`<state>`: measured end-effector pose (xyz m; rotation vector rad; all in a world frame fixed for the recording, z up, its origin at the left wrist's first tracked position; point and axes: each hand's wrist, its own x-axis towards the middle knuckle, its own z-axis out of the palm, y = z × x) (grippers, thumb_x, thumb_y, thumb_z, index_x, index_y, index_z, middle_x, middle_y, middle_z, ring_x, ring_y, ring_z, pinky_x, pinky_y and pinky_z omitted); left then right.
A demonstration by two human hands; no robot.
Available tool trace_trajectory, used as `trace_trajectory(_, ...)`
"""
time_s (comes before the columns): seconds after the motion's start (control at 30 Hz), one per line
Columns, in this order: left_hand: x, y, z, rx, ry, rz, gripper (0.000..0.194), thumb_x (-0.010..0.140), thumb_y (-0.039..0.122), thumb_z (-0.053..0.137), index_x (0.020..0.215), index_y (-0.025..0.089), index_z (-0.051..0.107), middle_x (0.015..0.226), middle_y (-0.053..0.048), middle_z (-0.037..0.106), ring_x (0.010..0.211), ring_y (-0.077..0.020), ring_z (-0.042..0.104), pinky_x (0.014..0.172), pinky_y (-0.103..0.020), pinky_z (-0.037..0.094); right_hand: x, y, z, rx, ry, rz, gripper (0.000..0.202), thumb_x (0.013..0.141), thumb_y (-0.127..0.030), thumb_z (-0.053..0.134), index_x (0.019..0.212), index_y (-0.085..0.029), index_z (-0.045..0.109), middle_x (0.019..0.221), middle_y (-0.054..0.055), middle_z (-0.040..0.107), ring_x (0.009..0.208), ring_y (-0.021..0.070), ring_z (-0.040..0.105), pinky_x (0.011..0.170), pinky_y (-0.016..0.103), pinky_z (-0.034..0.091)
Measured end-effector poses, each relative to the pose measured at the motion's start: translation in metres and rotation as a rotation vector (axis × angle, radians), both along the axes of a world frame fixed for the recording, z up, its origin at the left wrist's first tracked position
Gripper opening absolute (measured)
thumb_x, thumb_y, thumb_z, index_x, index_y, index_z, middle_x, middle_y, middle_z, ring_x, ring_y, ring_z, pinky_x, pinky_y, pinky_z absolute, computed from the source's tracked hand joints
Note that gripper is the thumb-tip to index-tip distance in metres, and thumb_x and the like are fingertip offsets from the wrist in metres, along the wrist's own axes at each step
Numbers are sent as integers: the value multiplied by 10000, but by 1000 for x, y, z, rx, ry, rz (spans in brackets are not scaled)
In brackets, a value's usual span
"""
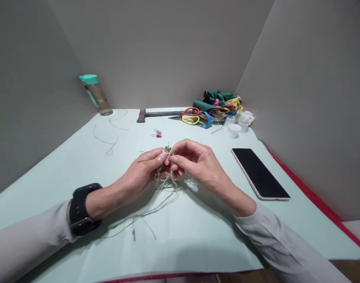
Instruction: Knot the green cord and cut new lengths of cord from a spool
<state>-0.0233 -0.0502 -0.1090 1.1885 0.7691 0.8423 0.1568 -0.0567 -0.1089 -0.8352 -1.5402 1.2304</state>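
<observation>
Soft light, probably from overhead, brightens the table (70, 173), while the grey walls (156, 51) dim toward ten and two o'clock. Diffuse shadows pool beneath the hands (202, 163) and at six o'clock. Wide-angle stretching splays the edges; the fine cords (165, 184) blur slightly.

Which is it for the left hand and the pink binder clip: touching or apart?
Apart. The head view shows a strip of pale tabletop between the left hand and the pink binder clip lying beyond it.

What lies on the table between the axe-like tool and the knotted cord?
A pink binder clip lies there, between the axe-like tool and the knotted cord, in the head view.
</observation>
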Motion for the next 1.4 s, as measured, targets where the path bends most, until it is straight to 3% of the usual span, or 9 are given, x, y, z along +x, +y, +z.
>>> trace_trajectory(0.17, -2, -2, 3, 1, 24, 36, 302, 1011, 348, 589, 773, 164, 564, 660, 10, 560, 617, -113, 555, 623, -223, 442, 1, 3, -1, 57, -51, -68, 147, 846, -311, 744, 829, -180, 679, 819, -6, 688, 723, 122, 618, 699, 270, 486)
trace_trajectory(0.3, -1, -3, 5, -11, 54, 31, 299, 1018, 310, 553, 757, 178, 493, 607, 54, 434, 494, -76, 366, 495, -201, 291, 0, 4, -3, 87, -77, -68, 155, 872, -326, 732, 838, -176, 712, 797, -13, 680, 723, 117, 576, 703, 267, 446)
trace_trajectory(0.53, -3, -1, -1, 76, 121, -8, 349, 968, 434, 644, 759, 193, 500, 577, 78, 344, 495, -76, 216, 462, -223, 172, 0, 5, -10, 76, -114, -105, 192, 870, -347, 744, 925, -184, 658, 824, -15, 666, 731, 126, 592, 691, 277, 460)
trace_trajectory(0.67, -3, 1, -1, 155, 177, -12, 376, 930, 495, 688, 765, 190, 543, 579, 76, 330, 497, -82, 222, 456, -243, 161, 1, 5, -9, 65, -130, -68, 290, 871, -344, 755, 1094, -200, 638, 787, -45, 639, 674, 118, 597, 661, 271, 475)
trace_trajectory(0.8, -2, 2, 1, 203, 218, -42, 430, 891, 577, 701, 757, 189, 573, 560, 73, 333, 496, -93, 242, 457, -258, 176, 2, 2, -4, 95, -120, -23, 102, 910, -277, 705, 950, -194, 662, 717, -48, 647, 667, 110, 594, 675, 259, 479)
trace_trajectory(0.97, -3, 0, 8, 220, 272, -77, 407, 923, 565, 655, 785, 186, 600, 572, 64, 357, 516, -103, 251, 474, -260, 198, 6, 3, 0, 125, -75, -34, 108, 926, -273, 681, 868, -188, 650, 712, -40, 643, 657, 105, 593, 656, 252, 482)
trace_trajectory(1.07, -4, 0, 12, 239, 323, -68, 340, 954, 494, 630, 851, 171, 653, 594, 53, 384, 537, -110, 279, 486, -258, 208, 16, 5, 5, 161, -45, -98, 99, 901, -247, 698, 838, -185, 653, 705, -50, 619, 615, 88, 565, 623, 245, 459)
trace_trajectory(1.2, -13, 3, 15, 250, 377, -66, 370, 953, 525, 621, 875, 169, 685, 616, 51, 350, 551, -115, 267, 500, -258, 214, 33, 12, 10, 218, 41, -220, 92, 878, -228, 703, 813, -195, 647, 688, -62, 580, 592, 79, 541, 601, 242, 443)
trace_trajectory(1.4, -59, 12, 14, 232, 490, -46, 423, 939, 604, 623, 835, 203, 709, 628, 40, 309, 559, -124, 237, 499, -262, 198, 45, 24, 15, 247, 180, -385, 105, 848, -277, 739, 844, -220, 651, 722, -54, 563, 613, 82, 525, 587, 241, 439)
